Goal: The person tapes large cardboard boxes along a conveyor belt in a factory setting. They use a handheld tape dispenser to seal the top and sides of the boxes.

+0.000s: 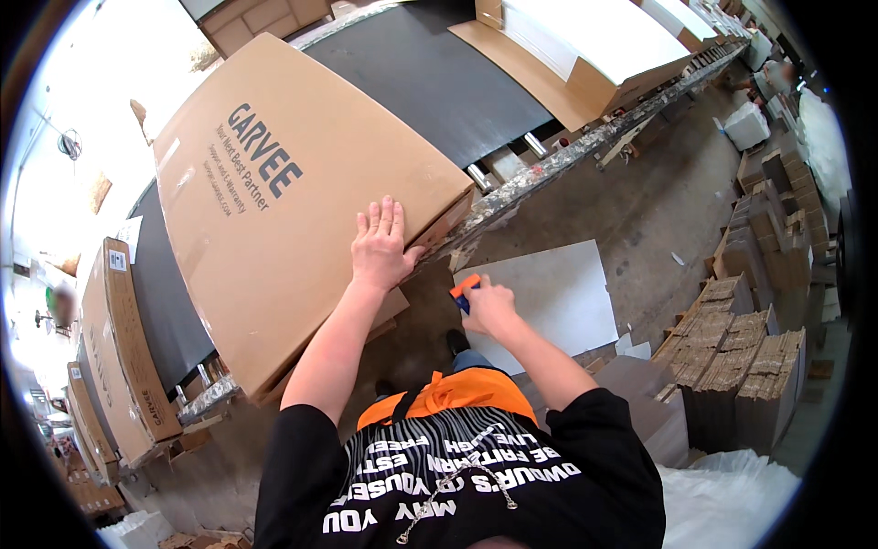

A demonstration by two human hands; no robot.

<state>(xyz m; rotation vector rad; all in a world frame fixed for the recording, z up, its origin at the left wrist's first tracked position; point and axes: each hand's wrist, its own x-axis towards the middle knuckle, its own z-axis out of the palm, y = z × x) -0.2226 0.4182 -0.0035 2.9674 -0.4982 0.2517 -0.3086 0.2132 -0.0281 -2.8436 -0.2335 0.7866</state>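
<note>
- Carton [302, 183]: large, brown, dark print on its upper face; lies on the conveyor [402, 82], with dark belt showing on its far right and left sides.
- Handling, as I judge it from here: stiff cardboard, flat and smooth, likely to slide on the belt rather than roll or sag. Corners and edges may crush if knocked. Weight cannot be told, since the contents are hidden; the bulk alone suggests two hands.
- Best hold, in my view: low on two opposite sides, or under the bottom edges. The broad upper face offers the palm nothing to grip and suits only steadying or pushing.
- Left hand [380, 252]: laid palm down on the carton, close to its near right edge; fingers straight and close together, thumb apart toward that edge, nothing grasped.
- Right hand [489, 306]: off the carton, just to its right; fingers curled around a tool [465, 285], small, orange and blue, its exact kind unclear.
- Sheet [558, 293]: white, flat, below and right of the right hand.
- Open box [594, 73]: brown with white inside, farther right along the conveyor, apart from the carton.
- Stacks [722, 343]: folded cardboard, well to the right.
</note>
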